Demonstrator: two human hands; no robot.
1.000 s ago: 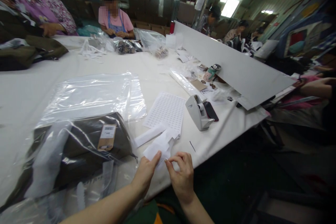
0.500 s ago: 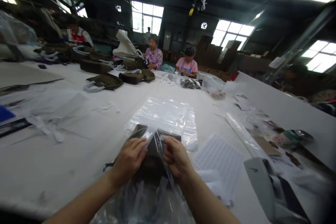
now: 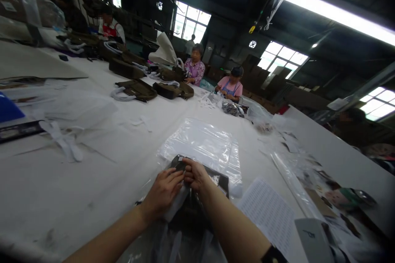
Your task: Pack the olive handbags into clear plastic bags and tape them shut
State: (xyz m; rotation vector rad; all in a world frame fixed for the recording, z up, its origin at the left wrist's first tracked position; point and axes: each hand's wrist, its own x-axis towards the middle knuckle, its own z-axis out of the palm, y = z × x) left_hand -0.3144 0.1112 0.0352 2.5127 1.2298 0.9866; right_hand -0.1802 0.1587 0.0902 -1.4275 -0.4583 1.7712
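A dark bag (image 3: 188, 213) lies on the table in front of me, in a clear plastic bag (image 3: 154, 240) whose wrinkles catch the light. My left hand (image 3: 163, 192) rests on its left side, palm down, with the fingers stretched out and nothing held. My right hand (image 3: 197, 172) crosses over the dark bag to its upper left corner. Its lower fingers are curled in, and the index fingertip meets a small white sticker (image 3: 180, 159). What the curled fingers hold, if anything, is hidden. Just beyond lies a stack of clear plastic bags (image 3: 200, 137).
A printed sheet (image 3: 268, 209) and a grey device (image 3: 311, 238) lie to the right. A can (image 3: 348, 198) stands among scraps. White strips (image 3: 63, 139) are on the left. Several dark bags (image 3: 135, 90) lie farther back, near two co-workers (image 3: 195, 68) across the table.
My right hand has moved left across the dark bag to its upper left corner, close beside my left hand. My left hand stays on the left side. The camera view has tilted and shifted.
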